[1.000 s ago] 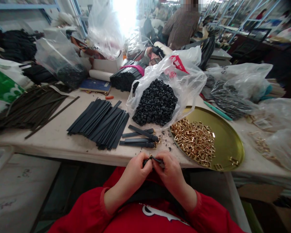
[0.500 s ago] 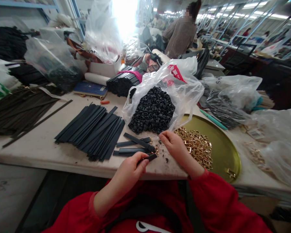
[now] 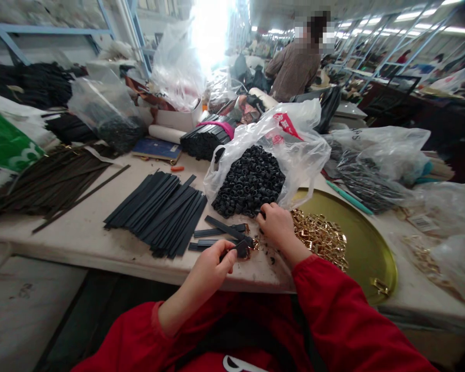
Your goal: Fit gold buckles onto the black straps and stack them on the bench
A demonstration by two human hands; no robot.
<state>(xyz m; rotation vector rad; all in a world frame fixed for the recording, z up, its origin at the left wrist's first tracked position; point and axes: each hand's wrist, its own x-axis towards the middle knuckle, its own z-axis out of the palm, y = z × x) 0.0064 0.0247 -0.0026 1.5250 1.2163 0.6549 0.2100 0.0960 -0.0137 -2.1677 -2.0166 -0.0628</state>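
My left hand (image 3: pixel 215 262) pinches a short black strap (image 3: pixel 242 249) near the table's front edge, its free end pointing right. Just behind lie several black straps (image 3: pixel 220 222) with gold buckles (image 3: pixel 254 243) at their right ends. My right hand (image 3: pixel 277 225) is at the near edge of a heap of small black loops (image 3: pixel 250 181) in an open clear plastic bag (image 3: pixel 304 132). Its fingers are curled together, and what they hold, if anything, is hidden. Beside that wrist, gold buckles (image 3: pixel 321 237) are piled on a round gold tray (image 3: pixel 366 248).
A stack of black strips (image 3: pixel 155 212) lies to the left, with dark brown strips (image 3: pixel 65 181) farther out. Behind are a blue notebook (image 3: pixel 157 150) and a tied bundle (image 3: pixel 205 137). A turquoise tool (image 3: pixel 349 196) borders the tray. A person (image 3: pixel 296 64) is in the background.
My right hand has moved in against the heap of black loops, fingers curling. My left hand keeps the strap, its end tilted slightly differently. The whole view has shifted a little.
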